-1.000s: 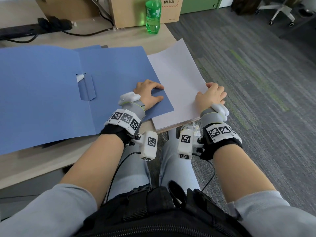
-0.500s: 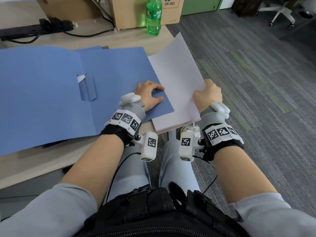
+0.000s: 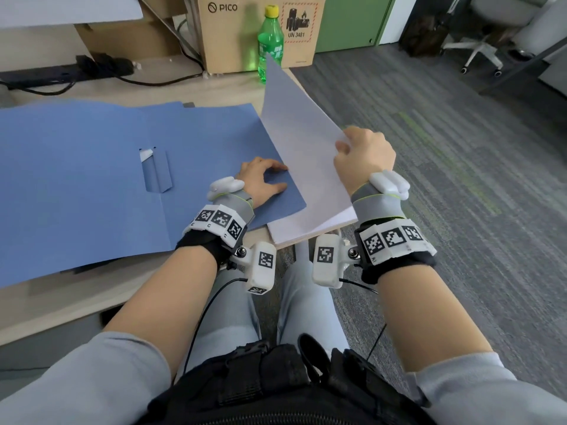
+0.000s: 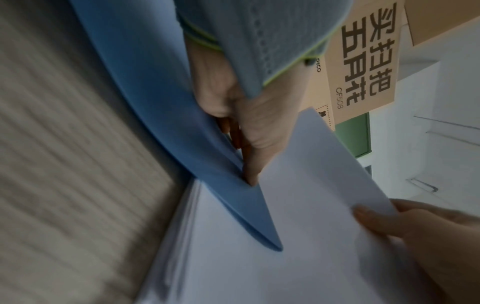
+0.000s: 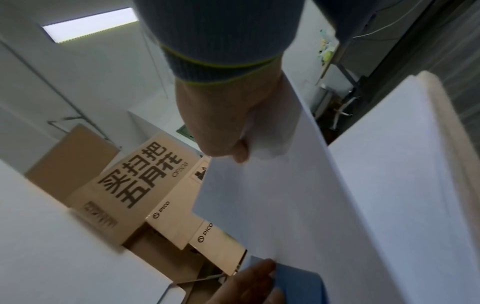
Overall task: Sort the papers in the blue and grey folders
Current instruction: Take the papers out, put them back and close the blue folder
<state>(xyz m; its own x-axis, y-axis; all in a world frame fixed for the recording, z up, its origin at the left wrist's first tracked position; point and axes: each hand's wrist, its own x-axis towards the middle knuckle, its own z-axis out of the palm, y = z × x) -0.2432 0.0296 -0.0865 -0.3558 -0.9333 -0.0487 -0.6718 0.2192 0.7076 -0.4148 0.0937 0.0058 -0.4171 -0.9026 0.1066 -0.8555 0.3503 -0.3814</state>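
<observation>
A blue folder [image 3: 92,179] lies open on the desk. My left hand [image 3: 264,176] presses on its right flap near the corner, fingers arched and holding nothing; the left wrist view shows the fingertips [image 4: 249,176] on the blue folder [image 4: 161,102]. A stack of white papers [image 3: 316,225] sits at the desk's right edge, partly under that flap. My right hand [image 3: 365,154] pinches the right edge of the top sheet [image 3: 300,142], which is raised and tilted towards the folder. In the right wrist view the thumb of my right hand [image 5: 228,123] lies on the sheet [image 5: 285,205].
A green bottle [image 3: 270,41] and a cardboard box [image 3: 239,32] stand at the back of the desk [image 3: 76,296], with a black power strip [image 3: 61,72] to the left. A dark edge [image 3: 89,266] shows under the folder. Carpet floor and an office chair [image 3: 478,50] lie right.
My right hand has lifted the top sheet's right edge off the stack and swung it up and leftwards. The left hand has stayed on the folder.
</observation>
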